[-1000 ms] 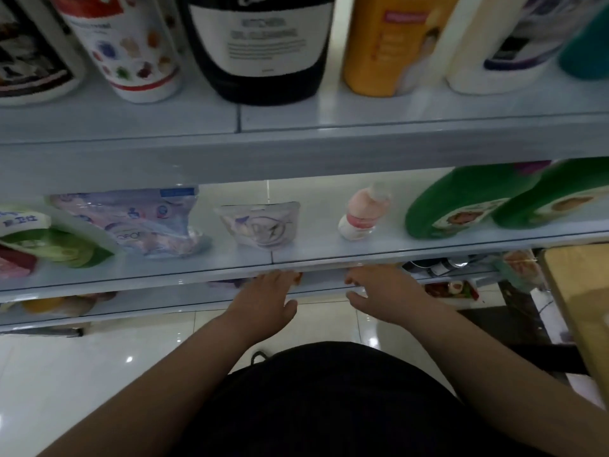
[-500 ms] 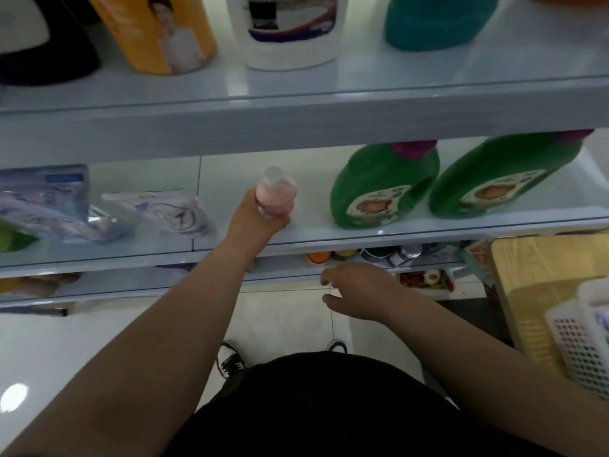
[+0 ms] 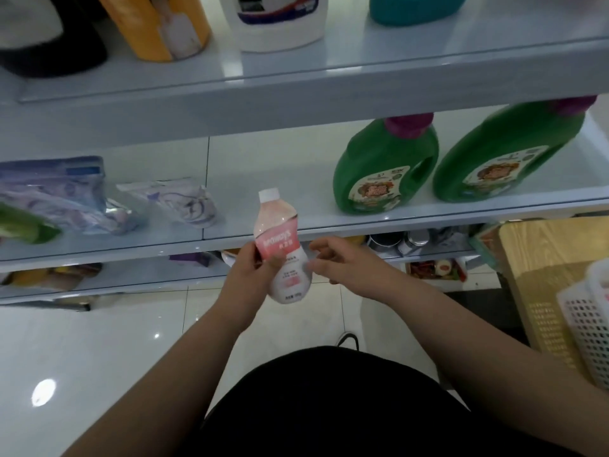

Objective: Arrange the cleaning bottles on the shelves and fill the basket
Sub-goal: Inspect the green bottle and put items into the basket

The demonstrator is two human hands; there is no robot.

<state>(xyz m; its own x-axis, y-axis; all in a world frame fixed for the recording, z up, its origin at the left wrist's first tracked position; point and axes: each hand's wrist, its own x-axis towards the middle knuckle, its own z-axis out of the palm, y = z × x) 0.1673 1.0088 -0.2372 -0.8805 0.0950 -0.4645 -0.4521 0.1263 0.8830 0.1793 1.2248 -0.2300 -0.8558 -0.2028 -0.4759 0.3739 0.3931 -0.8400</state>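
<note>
My left hand (image 3: pixel 252 277) grips a small pink and white bottle (image 3: pixel 281 245) with a white cap, held upright in front of the middle shelf (image 3: pixel 329 225). My right hand (image 3: pixel 342 263) is just right of the bottle with its fingers spread and loosely bent, the fingertips at or near the bottle's side. Two green jugs with purple caps (image 3: pixel 385 166) (image 3: pixel 507 153) stand on the middle shelf to the right. A white perforated basket (image 3: pixel 586 321) sits at the far right on a wooden surface (image 3: pixel 534 258).
Refill pouches (image 3: pixel 174 202) (image 3: pixel 56 192) lie on the middle shelf's left part. The upper shelf (image 3: pixel 296 70) carries an orange bottle (image 3: pixel 161 24), a white jug (image 3: pixel 276 21), a teal bottle and a black one. A lower shelf holds small items above a glossy white floor (image 3: pixel 99 357).
My left hand took the pink bottle off the middle shelf and drew it toward me. My right hand rose from below the shelf edge to beside the bottle. The view shifted right.
</note>
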